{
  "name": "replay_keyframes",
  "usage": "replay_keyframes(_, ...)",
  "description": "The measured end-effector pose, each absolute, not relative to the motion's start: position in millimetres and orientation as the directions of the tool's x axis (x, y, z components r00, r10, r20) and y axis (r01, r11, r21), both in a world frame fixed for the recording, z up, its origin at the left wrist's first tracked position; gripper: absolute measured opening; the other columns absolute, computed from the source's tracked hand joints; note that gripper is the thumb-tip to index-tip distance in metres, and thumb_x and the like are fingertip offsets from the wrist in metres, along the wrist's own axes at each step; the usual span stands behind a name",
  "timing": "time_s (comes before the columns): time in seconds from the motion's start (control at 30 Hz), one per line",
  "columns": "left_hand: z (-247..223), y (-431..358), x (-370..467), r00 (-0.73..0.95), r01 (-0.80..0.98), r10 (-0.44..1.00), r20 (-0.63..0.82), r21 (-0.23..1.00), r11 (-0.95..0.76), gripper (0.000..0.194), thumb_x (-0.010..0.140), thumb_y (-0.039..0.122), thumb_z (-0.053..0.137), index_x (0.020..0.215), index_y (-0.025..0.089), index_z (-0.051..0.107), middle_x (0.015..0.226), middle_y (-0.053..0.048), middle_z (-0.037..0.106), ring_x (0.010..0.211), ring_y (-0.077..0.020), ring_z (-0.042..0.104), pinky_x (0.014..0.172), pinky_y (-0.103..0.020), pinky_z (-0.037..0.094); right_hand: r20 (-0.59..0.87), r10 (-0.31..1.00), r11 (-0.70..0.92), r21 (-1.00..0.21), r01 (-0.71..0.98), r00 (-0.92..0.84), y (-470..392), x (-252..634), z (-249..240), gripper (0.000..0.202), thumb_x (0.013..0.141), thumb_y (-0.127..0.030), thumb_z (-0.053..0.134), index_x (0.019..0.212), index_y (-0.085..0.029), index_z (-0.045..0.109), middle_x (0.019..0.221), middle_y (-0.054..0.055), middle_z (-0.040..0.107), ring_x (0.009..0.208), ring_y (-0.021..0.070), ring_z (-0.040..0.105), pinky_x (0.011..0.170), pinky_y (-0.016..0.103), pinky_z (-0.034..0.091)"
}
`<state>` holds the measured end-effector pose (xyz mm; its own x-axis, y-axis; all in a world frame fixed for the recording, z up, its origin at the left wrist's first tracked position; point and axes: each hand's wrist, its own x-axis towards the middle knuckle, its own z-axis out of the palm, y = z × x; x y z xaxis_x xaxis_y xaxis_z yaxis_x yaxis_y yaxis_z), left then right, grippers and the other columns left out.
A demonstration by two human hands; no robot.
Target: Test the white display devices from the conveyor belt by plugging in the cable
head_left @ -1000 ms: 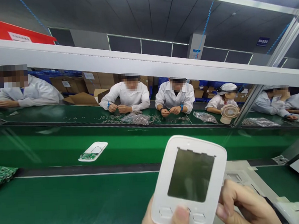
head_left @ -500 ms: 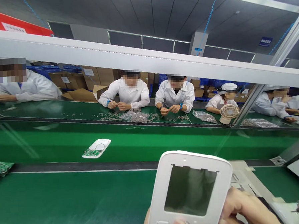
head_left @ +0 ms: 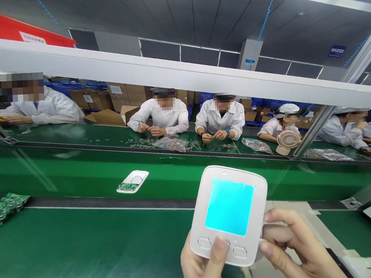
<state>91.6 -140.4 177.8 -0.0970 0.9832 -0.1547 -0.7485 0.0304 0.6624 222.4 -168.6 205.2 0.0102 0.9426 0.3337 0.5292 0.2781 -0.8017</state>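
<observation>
A white handheld device (head_left: 199, 221) with rounded corners is held up, its square screen (head_left: 230, 207) lit bright cyan. My left hand (head_left: 206, 258) grips its lower left part, with the thumb on the middle of three buttons below the screen. At the device's right edge, my right hand (head_left: 290, 241) has its fingertips and thumb pressed together against the side; whether something small is between them is hidden. Beyond the device to the left, a white shell with a green circuit board (head_left: 128, 186) lies on the green belt (head_left: 172, 181).
Green circuit boards (head_left: 8, 208) are heaped at the left. Beige sheets (head_left: 289, 216) lie behind my right hand. Across the belt, people in white coats sit by small metal parts, clear bags (head_left: 173, 143) and a small fan (head_left: 288, 140). A metal frame crosses above.
The device has moved up and slightly farther off, and its dark screen now glows cyan. More of both my hands shows. The view has shifted slightly left.
</observation>
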Motion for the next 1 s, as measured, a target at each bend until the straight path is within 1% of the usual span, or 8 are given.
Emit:
replay_keyframes(0.13, 177, -136, 90, -0.107, -0.758, 0.987, -0.118, 0.653, -0.005, 0.049, 0.056, 0.043, 0.073, 0.094, 0.012, 0.064, 0.078, -0.011, 0.069, 0.08, -0.0313, 0.062, 0.064, -0.034, 0.052, 0.369, 0.929, 0.299, -0.776, 0.555, 0.015, -164, 223, 205, 0.031, 0.082, -0.034, 0.051, 0.112, -0.025, 0.045, 0.052, -0.005, 0.05, 0.045, 0.0146, 0.052, 0.048, 0.026, 0.049)
replay_keyframes(0.27, 171, -133, 89, -0.106, -0.753, 0.992, -0.062, 0.656, -0.039, 0.042, 0.06, 0.039, 0.071, 0.092, 0.011, 0.064, 0.079, -0.011, 0.068, 0.078, -0.0296, 0.063, 0.064, -0.033, 0.051, 0.378, 0.923, 0.283, -0.793, 0.54, 0.071, -163, 221, 207, 0.04, 0.08, -0.036, 0.055, 0.116, -0.021, 0.047, 0.05, -0.004, 0.048, 0.047, 0.0171, 0.055, 0.045, 0.027, 0.049)
replay_keyframes(0.37, 170, -130, 88, -0.097, -0.752, 0.995, -0.014, 0.656, -0.065, 0.038, 0.064, 0.035, 0.069, 0.093, 0.011, 0.063, 0.08, -0.012, 0.068, 0.078, -0.0283, 0.063, 0.064, -0.032, 0.051, 0.354, 0.934, 0.275, -0.801, 0.532, 0.051, -160, 221, 206, 0.044, 0.081, -0.035, 0.052, 0.121, -0.021, 0.042, 0.051, -0.003, 0.05, 0.049, 0.0172, 0.056, 0.047, 0.027, 0.048)
replay_keyframes(0.47, 171, -127, 88, -0.089, -0.742, 0.996, 0.007, 0.666, -0.071, 0.04, 0.065, 0.034, 0.068, 0.097, 0.01, 0.062, 0.083, -0.013, 0.067, 0.082, -0.029, 0.061, 0.065, -0.032, 0.051, 0.326, 0.945, 0.264, -0.808, 0.527, 0.026, -157, 221, 205, 0.044, 0.084, -0.034, 0.048, 0.125, -0.023, 0.035, 0.054, -0.003, 0.052, 0.052, 0.0164, 0.056, 0.049, 0.026, 0.048)
replay_keyframes(0.57, 172, -125, 88, -0.085, -0.73, 0.996, 0.014, 0.679, -0.072, 0.041, 0.065, 0.035, 0.068, 0.098, 0.01, 0.062, 0.084, -0.013, 0.067, 0.085, -0.0297, 0.06, 0.065, -0.032, 0.05, 0.316, 0.948, 0.252, -0.812, 0.527, 0.034, -155, 221, 204, 0.045, 0.085, -0.035, 0.046, 0.126, -0.024, 0.031, 0.055, -0.004, 0.052, 0.054, 0.0165, 0.055, 0.051, 0.026, 0.048)
replay_keyframes(0.77, 172, -126, 89, -0.102, -0.721, 0.995, 0.015, 0.688, -0.084, 0.039, 0.065, 0.037, 0.067, 0.094, 0.01, 0.063, 0.083, -0.013, 0.067, 0.081, -0.0288, 0.061, 0.064, -0.032, 0.051, 0.325, 0.945, 0.262, -0.817, 0.513, 0.036, -155, 220, 203, 0.044, 0.085, -0.035, 0.046, 0.126, -0.024, 0.032, 0.055, -0.003, 0.053, 0.055, 0.0172, 0.055, 0.05, 0.026, 0.048)
replay_keyframes(0.87, 171, -127, 90, -0.114, -0.721, 0.993, -0.003, 0.688, -0.081, 0.042, 0.065, 0.037, 0.068, 0.097, 0.011, 0.062, 0.083, -0.012, 0.067, 0.083, -0.0292, 0.061, 0.065, -0.031, 0.051, 0.331, 0.943, 0.267, -0.816, 0.513, 0.035, -155, 220, 202, 0.044, 0.085, -0.034, 0.046, 0.125, -0.025, 0.032, 0.055, -0.004, 0.053, 0.056, 0.0169, 0.055, 0.051, 0.026, 0.048)
replay_keyframes(1.0, 170, -129, 90, -0.112, -0.74, 0.993, -0.026, 0.669, -0.066, 0.04, 0.065, 0.036, 0.068, 0.097, 0.012, 0.063, 0.08, -0.011, 0.068, 0.084, -0.0292, 0.061, 0.065, -0.03, 0.051, 0.329, 0.944, 0.275, -0.802, 0.531, 0.007, -156, 222, 201, 0.044, 0.086, -0.031, 0.045, 0.126, -0.027, 0.028, 0.057, -0.004, 0.052, 0.057, 0.016, 0.056, 0.053, 0.026, 0.048)
